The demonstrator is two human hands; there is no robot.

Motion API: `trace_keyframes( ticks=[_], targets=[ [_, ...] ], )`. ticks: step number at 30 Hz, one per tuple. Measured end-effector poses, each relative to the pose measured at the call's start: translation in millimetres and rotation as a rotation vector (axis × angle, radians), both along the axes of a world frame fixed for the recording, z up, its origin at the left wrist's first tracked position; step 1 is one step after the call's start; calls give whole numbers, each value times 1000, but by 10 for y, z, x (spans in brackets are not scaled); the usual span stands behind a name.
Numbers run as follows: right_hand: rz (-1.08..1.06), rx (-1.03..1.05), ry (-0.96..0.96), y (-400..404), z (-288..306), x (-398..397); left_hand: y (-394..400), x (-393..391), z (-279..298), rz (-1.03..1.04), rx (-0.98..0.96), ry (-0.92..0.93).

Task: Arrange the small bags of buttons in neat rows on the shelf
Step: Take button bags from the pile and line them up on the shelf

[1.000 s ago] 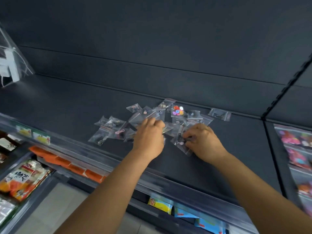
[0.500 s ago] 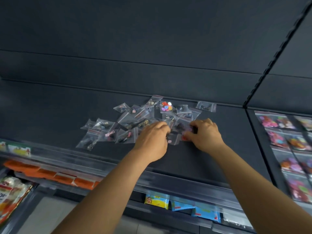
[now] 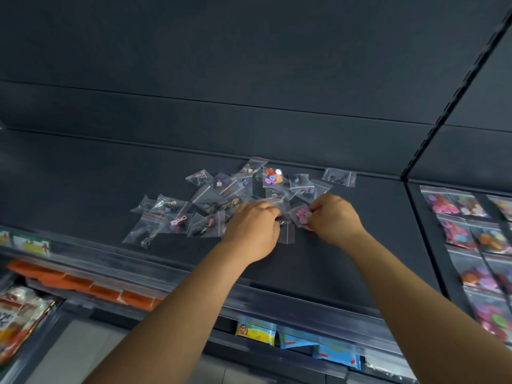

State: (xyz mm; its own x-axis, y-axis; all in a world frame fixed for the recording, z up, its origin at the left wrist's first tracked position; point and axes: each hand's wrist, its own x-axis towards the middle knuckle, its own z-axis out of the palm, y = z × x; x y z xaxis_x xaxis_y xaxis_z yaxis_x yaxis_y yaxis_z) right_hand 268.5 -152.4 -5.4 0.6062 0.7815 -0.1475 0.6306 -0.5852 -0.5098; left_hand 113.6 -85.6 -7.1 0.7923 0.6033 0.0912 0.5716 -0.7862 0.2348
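1. The right hand (image 3: pixel 333 220) pinches a small clear bag of pink buttons (image 3: pixel 300 213) between thumb and curled fingers, just above the dark shelf (image 3: pixel 83 184).
2. The left hand (image 3: pixel 253 231) has its fingers curled down onto another clear bag (image 3: pixel 286 234) beside it; the knuckles hide the fingertips, so I cannot tell whether it grips or only presses.
3. The other small bags (image 3: pixel 205 203) lie in a loose, overlapping heap across the middle of the shelf, not in rows. One bag of mixed coloured buttons (image 3: pixel 273 176) sits near the back, and a single bag (image 3: pixel 339 177) lies apart at the right.
4. The contents of most bags are dark and too small to make out.
5. On the next shelf to the right, bags of bright buttons (image 3: pixel 468 231) lie in rows, cut off by the frame edge.
6. Below, orange packs (image 3: pixel 83 284), blue and yellow packets (image 3: pixel 296 339) and a snack packet (image 3: pixel 19 317) with blurred, unreadable print show under the shelf edge.
7. The price labels (image 3: pixel 30 245) on the front rail are blurred.
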Motion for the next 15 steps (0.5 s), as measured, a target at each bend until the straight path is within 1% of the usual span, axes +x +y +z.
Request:
trace_keyframes(
  ticks=[3,5,8,10,15],
  targets=[
    [-38,278,181,-39,96,9,-4,47,44,56,-77,-90],
    [-45,431,316,-27,168,1,-2,103,80,118,-192,-209],
    [-16,516,455,74,190,-24,10,215,134,251,-408,-407],
    [22,504,469,178,164,-30,47,274,175,334,-485,-506],
    [150,407,298,447,119,-23,201,315,191,472,-663,-665]
  ],
)
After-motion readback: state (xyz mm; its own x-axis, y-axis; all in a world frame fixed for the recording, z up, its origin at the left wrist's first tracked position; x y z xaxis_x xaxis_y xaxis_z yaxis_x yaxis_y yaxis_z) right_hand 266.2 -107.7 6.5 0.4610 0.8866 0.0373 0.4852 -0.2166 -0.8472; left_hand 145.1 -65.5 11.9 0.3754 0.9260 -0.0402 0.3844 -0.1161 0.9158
